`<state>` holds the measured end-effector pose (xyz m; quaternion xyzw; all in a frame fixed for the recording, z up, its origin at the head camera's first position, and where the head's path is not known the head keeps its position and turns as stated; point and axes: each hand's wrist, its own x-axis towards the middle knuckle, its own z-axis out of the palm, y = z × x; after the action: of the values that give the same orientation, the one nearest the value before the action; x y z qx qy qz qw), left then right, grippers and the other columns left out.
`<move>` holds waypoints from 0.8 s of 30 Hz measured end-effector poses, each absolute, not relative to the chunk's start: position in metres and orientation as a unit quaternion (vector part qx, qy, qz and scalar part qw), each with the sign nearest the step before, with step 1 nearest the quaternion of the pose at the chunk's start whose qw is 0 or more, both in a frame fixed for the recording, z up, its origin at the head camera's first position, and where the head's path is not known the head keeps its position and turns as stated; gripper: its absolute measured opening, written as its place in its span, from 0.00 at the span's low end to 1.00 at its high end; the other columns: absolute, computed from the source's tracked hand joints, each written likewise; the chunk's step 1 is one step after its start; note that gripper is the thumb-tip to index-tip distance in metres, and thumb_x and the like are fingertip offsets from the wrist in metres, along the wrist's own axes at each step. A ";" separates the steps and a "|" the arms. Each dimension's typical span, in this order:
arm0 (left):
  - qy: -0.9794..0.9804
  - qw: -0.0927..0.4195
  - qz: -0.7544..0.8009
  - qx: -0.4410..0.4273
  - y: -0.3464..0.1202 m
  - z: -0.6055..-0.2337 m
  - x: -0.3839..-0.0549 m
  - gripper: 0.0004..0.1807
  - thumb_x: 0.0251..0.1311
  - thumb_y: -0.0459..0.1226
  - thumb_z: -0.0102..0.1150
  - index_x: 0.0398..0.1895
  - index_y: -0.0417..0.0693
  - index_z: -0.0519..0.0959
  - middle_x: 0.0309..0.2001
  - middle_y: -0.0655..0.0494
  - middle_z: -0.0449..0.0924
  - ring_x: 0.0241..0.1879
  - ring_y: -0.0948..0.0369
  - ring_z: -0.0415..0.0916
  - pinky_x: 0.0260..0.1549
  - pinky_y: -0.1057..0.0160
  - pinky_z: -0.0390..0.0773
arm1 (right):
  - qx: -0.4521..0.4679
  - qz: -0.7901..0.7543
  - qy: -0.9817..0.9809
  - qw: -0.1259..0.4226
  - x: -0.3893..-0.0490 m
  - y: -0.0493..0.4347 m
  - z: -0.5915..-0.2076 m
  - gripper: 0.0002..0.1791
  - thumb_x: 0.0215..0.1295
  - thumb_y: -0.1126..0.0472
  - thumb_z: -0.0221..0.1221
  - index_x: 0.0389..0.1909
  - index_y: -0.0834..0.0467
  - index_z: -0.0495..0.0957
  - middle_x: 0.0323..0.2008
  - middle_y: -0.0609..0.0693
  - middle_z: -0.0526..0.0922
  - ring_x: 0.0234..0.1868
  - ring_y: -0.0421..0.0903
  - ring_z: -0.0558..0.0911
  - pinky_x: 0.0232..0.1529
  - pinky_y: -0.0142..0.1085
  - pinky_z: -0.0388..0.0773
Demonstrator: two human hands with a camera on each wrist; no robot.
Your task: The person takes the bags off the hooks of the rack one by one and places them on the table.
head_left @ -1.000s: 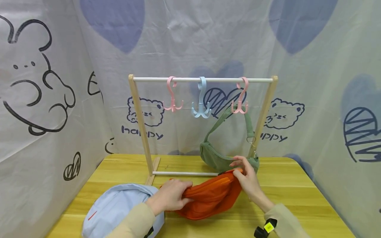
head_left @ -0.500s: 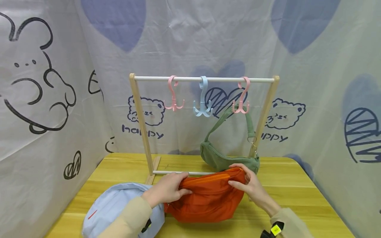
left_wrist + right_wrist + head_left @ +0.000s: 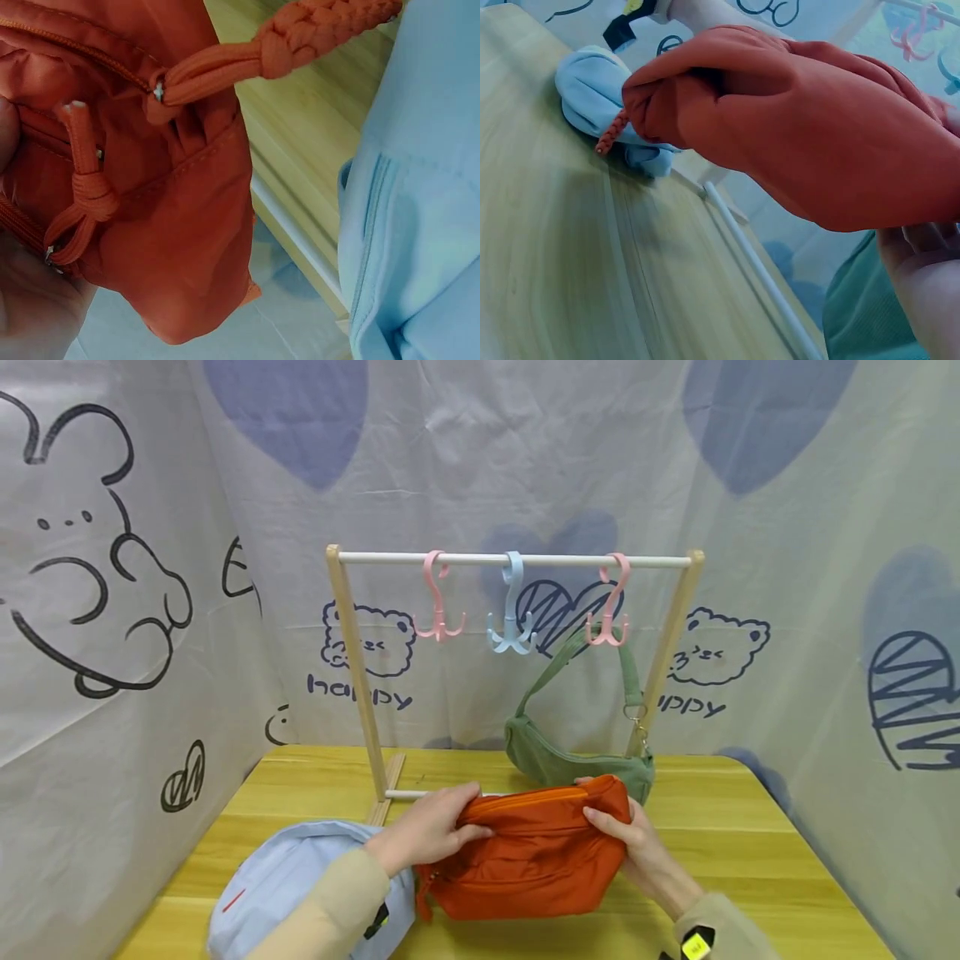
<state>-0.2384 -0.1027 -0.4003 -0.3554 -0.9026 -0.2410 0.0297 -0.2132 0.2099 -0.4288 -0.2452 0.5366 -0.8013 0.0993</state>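
An orange-red bag [image 3: 525, 868] with a zipper along its top is held up between both hands above the table front. My left hand [image 3: 431, 831] grips its upper left edge, thumb in front. The right hand [image 3: 637, 843] grips its right end, thumb across the front and the other fingers behind, mostly hidden. Braided cord pulls [image 3: 90, 195] hang from its zippers in the left wrist view. A light blue bag [image 3: 300, 877] lies at the left, partly behind the left sleeve. Behind the orange bag stands a green shoulder bag [image 3: 555, 760], its strap up at the right pink hook.
A rack of wooden posts [image 3: 356, 677] and a white top rail [image 3: 472, 559] stands at the back. From the rail hang a left pink hook [image 3: 438, 610], a blue hook [image 3: 512, 610] and a right pink hook [image 3: 609, 610]. Printed cloth [image 3: 465, 460] surrounds the wooden table [image 3: 735, 852].
The right hand has shifted its hold around the bag's right end, with the thumb now in front. The orange bag has been raised and spread out to face the camera.
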 end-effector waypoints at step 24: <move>-0.896 -0.115 -0.273 -0.330 -0.121 -0.412 -0.243 0.18 0.71 0.61 0.50 0.48 0.62 0.67 0.37 0.64 0.74 0.39 0.66 0.73 0.42 0.64 0.72 | 0.066 -0.851 0.519 0.049 -0.199 0.187 -0.410 0.07 0.76 0.58 0.55 0.50 0.51 0.72 0.38 0.41 0.85 0.43 0.38 0.84 0.51 0.33 0.81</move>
<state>-0.2426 -0.1212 -0.4118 -0.3299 -0.8964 -0.2728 -0.1152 -0.1995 0.1873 -0.4104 0.0663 0.5188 -0.8509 0.0489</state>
